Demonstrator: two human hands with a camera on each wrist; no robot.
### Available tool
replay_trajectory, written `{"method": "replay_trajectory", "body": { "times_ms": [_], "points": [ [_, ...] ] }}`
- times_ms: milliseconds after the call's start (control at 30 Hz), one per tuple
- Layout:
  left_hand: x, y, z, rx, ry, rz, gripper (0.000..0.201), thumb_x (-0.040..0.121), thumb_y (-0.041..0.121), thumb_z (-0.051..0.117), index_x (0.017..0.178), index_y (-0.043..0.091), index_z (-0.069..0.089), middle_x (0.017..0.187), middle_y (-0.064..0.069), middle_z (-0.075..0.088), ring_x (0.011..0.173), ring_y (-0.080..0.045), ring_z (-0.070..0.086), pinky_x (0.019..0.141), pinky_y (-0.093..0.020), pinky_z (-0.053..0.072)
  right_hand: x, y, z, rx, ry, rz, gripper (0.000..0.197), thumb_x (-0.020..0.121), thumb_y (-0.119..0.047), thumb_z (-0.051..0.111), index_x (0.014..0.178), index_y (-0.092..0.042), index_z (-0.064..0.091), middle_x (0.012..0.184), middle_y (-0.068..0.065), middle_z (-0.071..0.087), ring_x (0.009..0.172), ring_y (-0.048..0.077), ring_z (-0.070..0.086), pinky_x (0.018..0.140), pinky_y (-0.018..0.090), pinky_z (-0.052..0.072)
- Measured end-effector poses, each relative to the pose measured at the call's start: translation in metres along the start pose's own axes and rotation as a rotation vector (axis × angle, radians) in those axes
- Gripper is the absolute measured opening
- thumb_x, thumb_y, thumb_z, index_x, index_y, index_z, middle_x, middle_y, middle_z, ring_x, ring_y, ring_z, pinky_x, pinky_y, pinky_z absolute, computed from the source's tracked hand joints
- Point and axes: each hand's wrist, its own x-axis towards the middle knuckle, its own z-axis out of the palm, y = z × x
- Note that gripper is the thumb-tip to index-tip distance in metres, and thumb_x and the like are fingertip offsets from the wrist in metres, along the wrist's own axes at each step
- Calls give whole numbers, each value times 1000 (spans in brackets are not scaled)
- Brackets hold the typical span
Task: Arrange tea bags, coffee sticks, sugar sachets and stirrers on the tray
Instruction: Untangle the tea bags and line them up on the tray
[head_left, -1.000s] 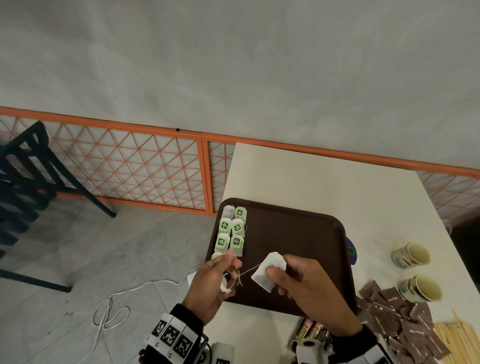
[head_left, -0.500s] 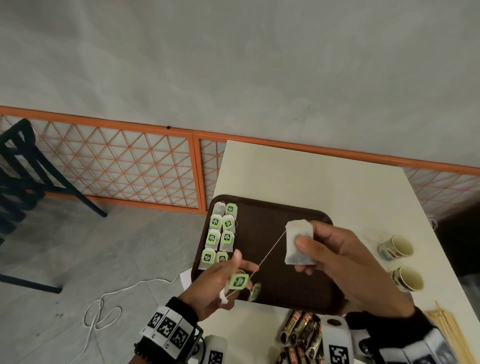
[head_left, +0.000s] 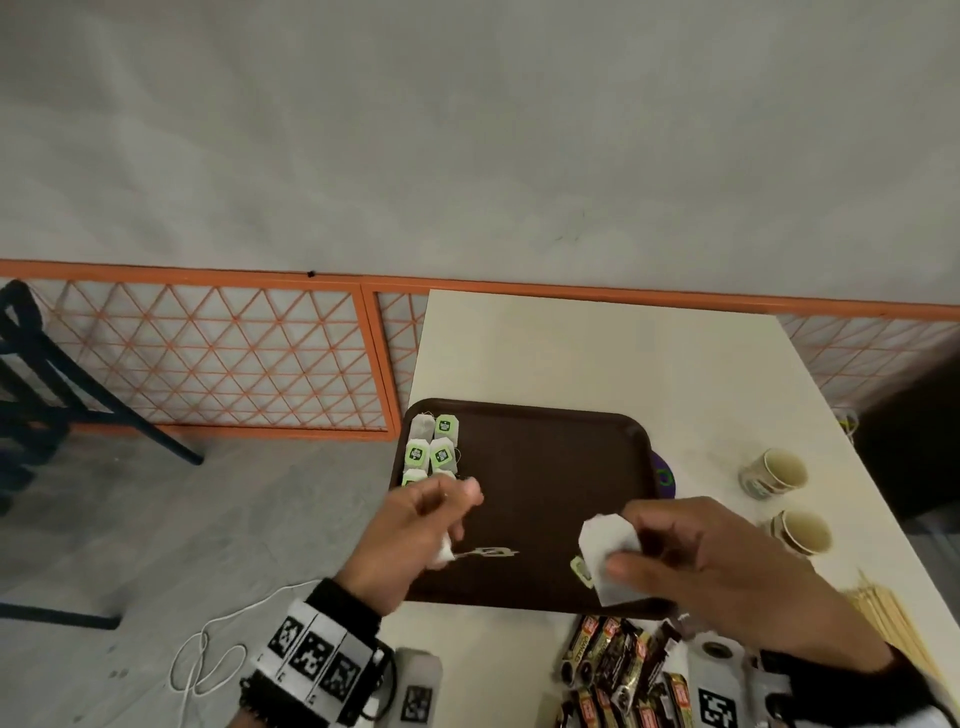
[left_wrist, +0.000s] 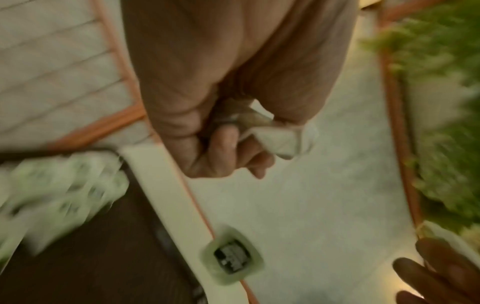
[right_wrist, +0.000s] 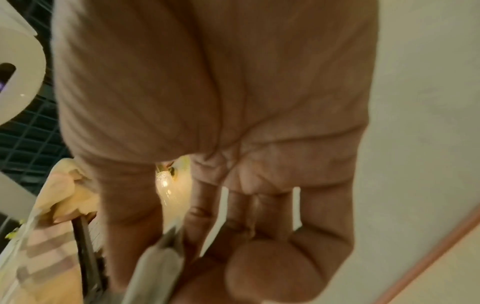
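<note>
While the right hand (head_left: 722, 566) hovers over the near right corner of the brown tray (head_left: 545, 467), its thumb and fingers (head_left: 631, 564) pinch a white tea bag (head_left: 605, 551) by its lower edge, the bag standing up out of the grip with a green tag (head_left: 581, 567) just beside its left edge. In the right wrist view the bag shows only as a pale, blurred edge between thumb and forefinger. The left hand (head_left: 410, 535) is curled over the tray's near left part, holding a crumpled white tea bag (left_wrist: 280, 139) inside the fist — the left wrist view shows it bulging out between the bent fingers (left_wrist: 233, 152). A second green tag (left_wrist: 232, 260) hangs below that fist; in the head view it is a smeared streak over the tray, and its string cannot be made out. Tea bags with green tags (head_left: 434, 449) lie in two rows at the tray's far left corner, the nearest ones hidden behind the left hand. Coffee sticks (head_left: 613, 665) lie on the tabletop (head_left: 571, 353) near the tray's front edge, partly cut off by the frame, and wooden stirrers (head_left: 893, 623) lie at the right, partly behind the right wrist. Two paper cups (head_left: 779, 493) lie tipped on the tabletop right of the tray.
</note>
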Motion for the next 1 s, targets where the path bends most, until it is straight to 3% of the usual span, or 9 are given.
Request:
{"method": "replay_trajectory", "body": {
  "times_ms": [67,133,267,333,433,633,800,900,1000],
  "points": [
    [1,20,-7,53,54,94,49,82,52,60,89,4,70,54,2,50,54,-1,54,84,-38,43,-2,2,2,58,49,7,24,85,-48,62,79,-26,67,68,-1,60,62,5,54,61,26,43],
    [-2,37,-13,154,-14,141,37,82,52,61,84,18,74,52,2,48,56,-4,55,74,-28,42,-5,-2,0,133,79,-20,19,89,-41,60,74,-33,68,66,-3,60,62,4,55,61,21,43],
    [-16,50,-1,547,-278,234,42,79,48,71,120,47,62,89,18,64,76,11,59,72,-12,39,-4,-11,-8,39,41,-84,20,88,-44,58,82,-27,68,68,-6,62,63,1,54,62,19,41],
    [-16,49,18,576,-359,315,58,80,39,75,133,46,52,109,18,63,67,15,54,63,-8,39,0,-20,-10,86,-5,-117,13,90,-33,62,88,-24,71,69,-8,64,63,2,56,61,14,41],
    [-6,34,45,606,-475,442,31,89,36,69,120,34,65,108,12,66,73,-4,61,67,-26,52,7,-28,-14,185,-31,-201,11,91,-18,63,95,-11,70,73,-7,65,65,8,57,62,16,44],
    [-5,5,37,707,-468,477,22,99,35,53,104,31,73,91,13,60,79,0,57,73,-12,40,8,1,-35,579,170,-162,45,78,-43,79,93,-2,68,83,17,54,67,15,50,56,20,43],
    [-10,-7,26,668,-449,380,23,100,34,49,107,36,71,95,11,55,90,1,56,81,-9,41,14,28,-24,845,191,-51,42,78,-31,79,102,1,67,96,19,56,82,25,51,65,27,47],
    [-13,-16,21,586,-333,305,16,95,28,61,95,34,75,91,8,69,86,-3,63,78,-14,46,21,33,6,741,88,28,31,87,-22,74,101,4,66,85,10,66,78,19,58,75,33,50],
    [-15,-29,18,333,-124,205,11,88,15,71,84,22,77,81,8,74,73,1,64,69,-15,47,33,27,51,515,-14,65,16,90,-15,67,98,-1,70,83,9,70,73,10,61,69,22,52]
  ]
}}
